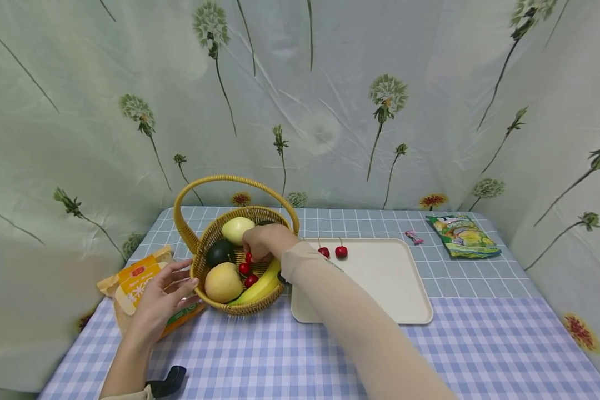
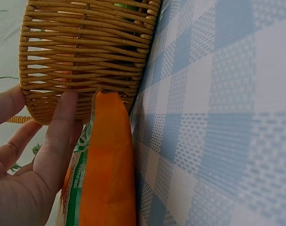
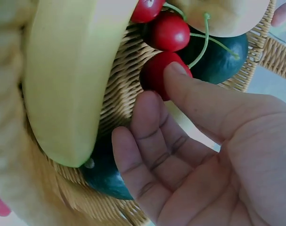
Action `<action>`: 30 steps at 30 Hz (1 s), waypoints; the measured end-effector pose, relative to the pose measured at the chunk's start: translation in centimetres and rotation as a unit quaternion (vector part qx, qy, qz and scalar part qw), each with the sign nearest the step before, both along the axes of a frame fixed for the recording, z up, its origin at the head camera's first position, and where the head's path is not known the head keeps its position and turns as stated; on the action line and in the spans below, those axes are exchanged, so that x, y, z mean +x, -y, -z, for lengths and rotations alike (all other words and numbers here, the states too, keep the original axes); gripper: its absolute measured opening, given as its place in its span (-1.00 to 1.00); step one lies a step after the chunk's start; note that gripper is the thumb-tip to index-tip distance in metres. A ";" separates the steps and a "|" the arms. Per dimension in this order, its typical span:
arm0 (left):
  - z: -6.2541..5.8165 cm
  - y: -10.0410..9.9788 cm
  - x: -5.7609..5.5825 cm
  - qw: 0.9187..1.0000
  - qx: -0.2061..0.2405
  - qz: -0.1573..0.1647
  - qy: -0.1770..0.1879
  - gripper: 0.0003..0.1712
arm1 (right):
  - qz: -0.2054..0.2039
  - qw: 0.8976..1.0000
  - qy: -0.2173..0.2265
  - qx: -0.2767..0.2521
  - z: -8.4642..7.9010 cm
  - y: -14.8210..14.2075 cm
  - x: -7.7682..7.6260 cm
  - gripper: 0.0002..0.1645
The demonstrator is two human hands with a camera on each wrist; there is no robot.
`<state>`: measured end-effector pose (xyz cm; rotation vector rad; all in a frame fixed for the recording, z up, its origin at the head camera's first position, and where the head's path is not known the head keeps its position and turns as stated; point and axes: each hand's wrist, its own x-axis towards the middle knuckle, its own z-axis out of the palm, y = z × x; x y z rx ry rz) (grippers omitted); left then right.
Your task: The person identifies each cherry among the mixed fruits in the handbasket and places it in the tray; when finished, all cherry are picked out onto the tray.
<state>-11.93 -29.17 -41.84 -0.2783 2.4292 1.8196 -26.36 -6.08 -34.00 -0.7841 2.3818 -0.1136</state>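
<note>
A yellow wicker basket (image 1: 240,309) with a tall handle holds a banana (image 1: 261,286), a round yellow fruit (image 1: 223,282), a pale yellow fruit (image 1: 237,230), dark green fruits (image 3: 234,59) and several cherries. Inside it, my right hand (image 1: 269,240) pinches a red cherry (image 3: 154,73) between thumb and fingertips. Two other cherries (image 3: 167,32) lie right beside that one, their green stems showing. My left hand (image 1: 159,300) touches the basket's left side with loosely extended fingers (image 2: 62,113). Below this hand lies an orange snack bag (image 2: 110,155).
Right of the basket lies a cream tray (image 1: 385,283) with two cherries (image 1: 341,252) near its far edge; my right forearm crosses over it. A small pink packet (image 1: 414,237) and a green snack bag (image 1: 464,236) lie at the back right. A patterned curtain stands behind the table.
</note>
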 end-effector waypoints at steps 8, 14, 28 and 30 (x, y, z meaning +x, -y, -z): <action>0.0 0.0 -0.2 1.000 -0.008 -0.005 0.014 -0.25 | -0.038 0.999 -0.027 -0.004 -0.6 -0.2 0.2 -0.88; 0.0 0.0 -0.1 1.000 -0.001 -0.004 0.009 -0.24 | -0.049 0.994 -0.017 -0.098 -0.6 -1.2 -0.2 -0.79; 0.2 0.1 -0.2 1.000 0.000 -0.006 0.015 -0.22 | -0.090 0.986 -0.005 -0.141 -0.6 -1.8 0.0 -0.74; 0.2 0.1 -0.2 1.000 0.000 -0.006 0.016 -0.22 | -0.096 0.985 -0.001 -0.144 -0.8 -2.0 0.3 -0.76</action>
